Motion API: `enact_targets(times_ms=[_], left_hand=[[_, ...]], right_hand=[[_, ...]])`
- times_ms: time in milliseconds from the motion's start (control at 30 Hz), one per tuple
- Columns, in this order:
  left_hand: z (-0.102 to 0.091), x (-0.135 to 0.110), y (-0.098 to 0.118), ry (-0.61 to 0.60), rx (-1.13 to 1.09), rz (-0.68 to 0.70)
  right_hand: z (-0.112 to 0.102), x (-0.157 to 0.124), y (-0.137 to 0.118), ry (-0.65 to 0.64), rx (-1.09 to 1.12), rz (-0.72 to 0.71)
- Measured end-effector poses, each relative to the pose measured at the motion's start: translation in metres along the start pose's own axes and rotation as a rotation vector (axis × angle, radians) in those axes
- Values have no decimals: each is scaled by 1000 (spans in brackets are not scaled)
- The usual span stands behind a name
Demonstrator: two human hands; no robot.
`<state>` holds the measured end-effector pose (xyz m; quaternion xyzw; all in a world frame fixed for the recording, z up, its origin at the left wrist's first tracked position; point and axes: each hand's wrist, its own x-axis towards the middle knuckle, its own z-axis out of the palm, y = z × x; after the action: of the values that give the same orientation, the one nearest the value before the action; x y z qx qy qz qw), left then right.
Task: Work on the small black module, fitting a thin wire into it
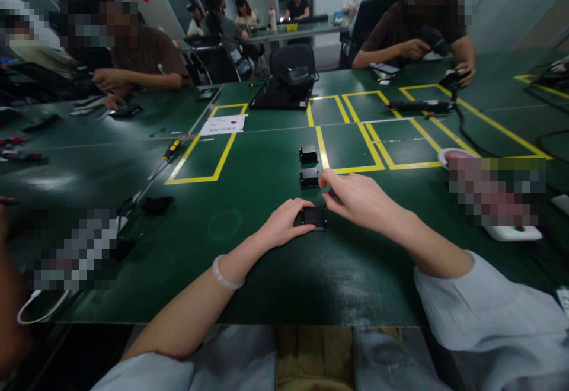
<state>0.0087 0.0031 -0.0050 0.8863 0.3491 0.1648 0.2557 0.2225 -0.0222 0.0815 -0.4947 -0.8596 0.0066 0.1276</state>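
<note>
On the green tabletop (pixel 249 260) directly before you, items are lying as follows. Nearest small black box (pixel 313 217): your left hand (pixel 284 225) is curling over its left side, its grip closing on the box with fingers touching its edge. Your right hand (pixel 360 198) is resting just beside the box's upper right corner, fingers loosely together, thumb and forefinger pinching something small that you cannot make out. Second black box (pixel 309 177): sitting just beyond the first, near your right fingertips. Third black box (pixel 308 154): sitting beyond that, beside a yellow tape line (pixel 321 145). Screwdriver (pixel 171 151): lying well apart to the left. White bracelet (pixel 224 275): circling your left wrist.
</note>
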Motion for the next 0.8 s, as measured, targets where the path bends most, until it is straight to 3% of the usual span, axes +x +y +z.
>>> enact_targets(times_ms=[800], left_hand=[[1,-1,-1,-9,-3,-14]], right_hand=[[0,1,1,-13,-28,12]])
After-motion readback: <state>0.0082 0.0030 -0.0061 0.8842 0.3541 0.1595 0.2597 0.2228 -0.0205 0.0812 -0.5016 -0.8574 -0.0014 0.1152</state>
